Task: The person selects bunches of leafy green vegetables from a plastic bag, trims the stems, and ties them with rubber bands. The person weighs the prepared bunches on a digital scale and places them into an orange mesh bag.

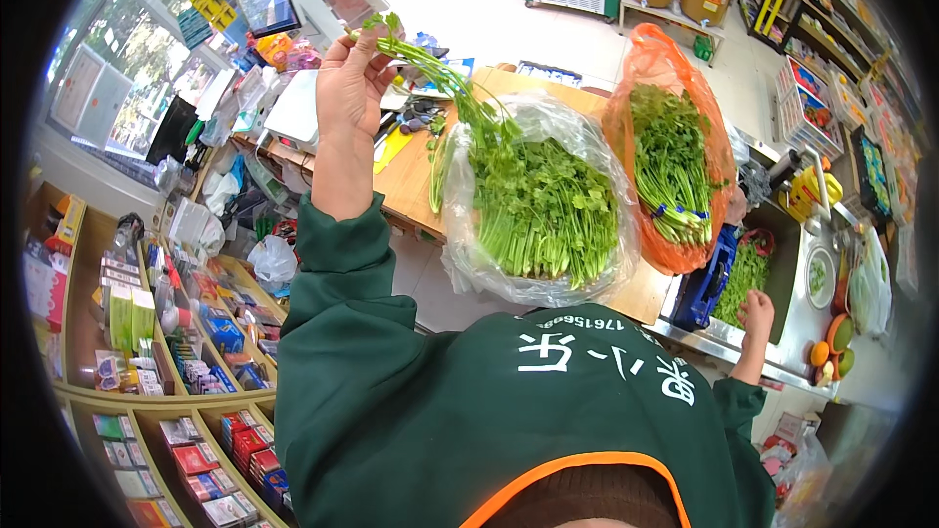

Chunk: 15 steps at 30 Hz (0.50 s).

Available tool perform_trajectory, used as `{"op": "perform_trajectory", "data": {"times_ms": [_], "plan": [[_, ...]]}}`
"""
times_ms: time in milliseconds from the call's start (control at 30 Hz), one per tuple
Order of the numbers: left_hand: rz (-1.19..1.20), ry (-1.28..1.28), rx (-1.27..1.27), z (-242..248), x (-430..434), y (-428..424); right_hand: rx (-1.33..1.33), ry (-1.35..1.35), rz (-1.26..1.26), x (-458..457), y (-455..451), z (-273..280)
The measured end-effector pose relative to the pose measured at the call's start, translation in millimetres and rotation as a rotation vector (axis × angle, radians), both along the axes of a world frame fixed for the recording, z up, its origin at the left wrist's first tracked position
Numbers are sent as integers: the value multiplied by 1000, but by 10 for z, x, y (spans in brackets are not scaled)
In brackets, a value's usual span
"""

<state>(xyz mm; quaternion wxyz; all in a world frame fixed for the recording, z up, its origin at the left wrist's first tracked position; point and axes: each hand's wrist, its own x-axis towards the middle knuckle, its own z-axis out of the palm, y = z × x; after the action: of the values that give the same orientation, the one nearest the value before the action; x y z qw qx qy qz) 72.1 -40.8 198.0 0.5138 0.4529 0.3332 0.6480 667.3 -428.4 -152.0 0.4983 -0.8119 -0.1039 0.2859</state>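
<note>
My left hand is raised at the upper left, pinching a few long green stalks that look like Chinese celery or coriander. They slant down to the right, their leafy ends over a clear plastic bag. Inside that open bag lies a thick heap of the same kind of leafy greens. To its right, an orange plastic bag holds bundled greens with blue ties near the stem ends. My right hand, fingers curled, hovers by the sink over loose greens; whether it grips anything is unclear.
Both bags rest on a wooden table, with a yellow-bladed knife and tools at its left. A blue basket stands in the steel sink, near a faucet. Shelves of small boxes line the left.
</note>
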Motion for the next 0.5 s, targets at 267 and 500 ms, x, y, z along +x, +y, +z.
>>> {"op": "perform_trajectory", "data": {"times_ms": [267,500], "plan": [[409,-92,95,67,-667,386,-118,-32,72,-341,84,-77],[532,-232,46,-294,-930,738,-149,-3,59,-624,123,-45]]}}
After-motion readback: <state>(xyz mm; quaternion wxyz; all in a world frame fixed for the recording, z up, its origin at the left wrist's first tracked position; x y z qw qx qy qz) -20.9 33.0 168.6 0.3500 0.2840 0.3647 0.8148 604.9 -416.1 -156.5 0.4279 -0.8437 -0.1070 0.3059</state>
